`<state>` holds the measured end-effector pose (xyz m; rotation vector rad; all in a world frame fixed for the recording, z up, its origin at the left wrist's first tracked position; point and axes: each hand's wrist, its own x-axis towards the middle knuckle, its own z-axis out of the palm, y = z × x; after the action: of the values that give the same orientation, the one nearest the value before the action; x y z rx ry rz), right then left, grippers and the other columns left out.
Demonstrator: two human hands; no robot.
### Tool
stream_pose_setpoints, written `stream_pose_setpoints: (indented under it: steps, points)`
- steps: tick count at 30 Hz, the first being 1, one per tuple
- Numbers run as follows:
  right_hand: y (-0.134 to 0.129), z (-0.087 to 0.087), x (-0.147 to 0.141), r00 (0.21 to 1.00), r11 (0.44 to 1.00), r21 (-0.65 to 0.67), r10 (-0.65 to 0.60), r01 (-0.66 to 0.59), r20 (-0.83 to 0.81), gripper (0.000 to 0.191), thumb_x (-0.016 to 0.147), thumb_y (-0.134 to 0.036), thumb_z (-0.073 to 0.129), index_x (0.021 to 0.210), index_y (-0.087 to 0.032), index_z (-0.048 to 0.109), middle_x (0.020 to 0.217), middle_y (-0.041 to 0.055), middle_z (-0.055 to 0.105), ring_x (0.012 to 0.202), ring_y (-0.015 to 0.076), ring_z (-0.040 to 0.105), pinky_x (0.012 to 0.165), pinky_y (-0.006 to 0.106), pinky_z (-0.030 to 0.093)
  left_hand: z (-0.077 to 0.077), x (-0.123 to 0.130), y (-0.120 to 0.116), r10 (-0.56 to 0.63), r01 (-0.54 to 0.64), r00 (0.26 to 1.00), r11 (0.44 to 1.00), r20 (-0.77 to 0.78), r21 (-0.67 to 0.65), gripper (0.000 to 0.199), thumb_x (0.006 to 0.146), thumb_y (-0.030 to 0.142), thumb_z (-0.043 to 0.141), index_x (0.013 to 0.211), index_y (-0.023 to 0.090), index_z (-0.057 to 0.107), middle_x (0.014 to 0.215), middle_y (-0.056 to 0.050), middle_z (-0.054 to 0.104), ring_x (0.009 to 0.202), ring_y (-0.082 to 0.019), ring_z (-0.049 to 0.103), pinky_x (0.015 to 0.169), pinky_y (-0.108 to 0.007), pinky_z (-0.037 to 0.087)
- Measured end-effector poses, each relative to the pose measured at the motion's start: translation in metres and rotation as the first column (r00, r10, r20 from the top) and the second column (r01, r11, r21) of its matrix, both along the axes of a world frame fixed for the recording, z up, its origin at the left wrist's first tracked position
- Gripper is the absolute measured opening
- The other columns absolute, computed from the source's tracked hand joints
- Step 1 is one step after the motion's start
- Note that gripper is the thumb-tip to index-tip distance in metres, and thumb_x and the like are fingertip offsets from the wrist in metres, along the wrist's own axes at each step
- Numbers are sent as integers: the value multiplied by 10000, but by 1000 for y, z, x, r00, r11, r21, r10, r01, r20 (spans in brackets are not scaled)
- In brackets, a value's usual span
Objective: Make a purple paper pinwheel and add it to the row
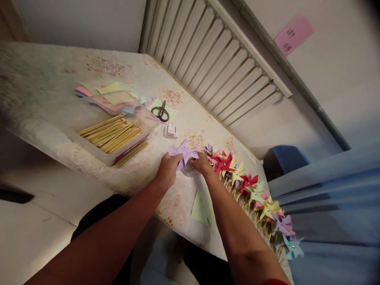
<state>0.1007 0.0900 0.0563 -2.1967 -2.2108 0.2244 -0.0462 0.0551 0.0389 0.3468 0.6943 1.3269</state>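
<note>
1. While my left hand (168, 170) pinches a lavender paper pinwheel (184, 152) between thumb and fingers, its flat, pointed blades fan out above the bench (178, 194).
2. The fingers of my right hand (203, 163) curl in at the pinwheel's right blade; I cannot tell whether they grip it, as the tips are partly hidden.
3. Just under the pinwheel and my right fingers sits a clear container (190, 171) with a faceted, glinting surface.
4. Near it are a small printed box (171, 131) and black-handled scissors (160, 113) with rounded loops.
5. To the left, a translucent plastic bin (109, 158) holds thin, straw-coloured sticks (111, 132); more lie alongside it. Behind are loose pastel paper sheets (114, 97).
6. Between my forearms lies a flat pale-green sheet (202, 208).
7. On my right, finished pinwheels (248, 183) crowd in a row, folded paper in red, yellow, mint and purple.
8. The bench wears a floral-patterned cover; beyond it are metal bars (204, 55) and a draped blue curtain (335, 206).
</note>
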Motion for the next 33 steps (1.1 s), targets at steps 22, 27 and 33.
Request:
stream_pose_setpoints:
  steps: [22,27,33]
  points:
    - [-99,43,30,566,922,71,-172,382,-806,150,703,-312,634,654,-172,612,473,-57,549,413,79,453,450,201,351,6,13,-5,8,-8,1000,1000,2,15,204,566,206,731,720,146,611,647,41,634,621,-108,551,640,-233,423]
    - [-176,20,72,524,790,20,-387,613,-759,157,679,-323,648,664,-169,626,473,-46,560,415,96,473,449,214,372,6,22,-13,-114,111,993,990,26,88,220,579,208,748,758,141,637,669,30,651,643,-123,573,673,-251,434]
    - [-248,-32,111,522,638,6,-626,770,-579,179,642,-364,608,609,-189,616,423,-38,530,400,132,479,452,247,383,7,36,-31,-361,359,932,920,-14,159,253,594,236,752,814,153,660,729,15,680,706,-150,615,738,-278,463]
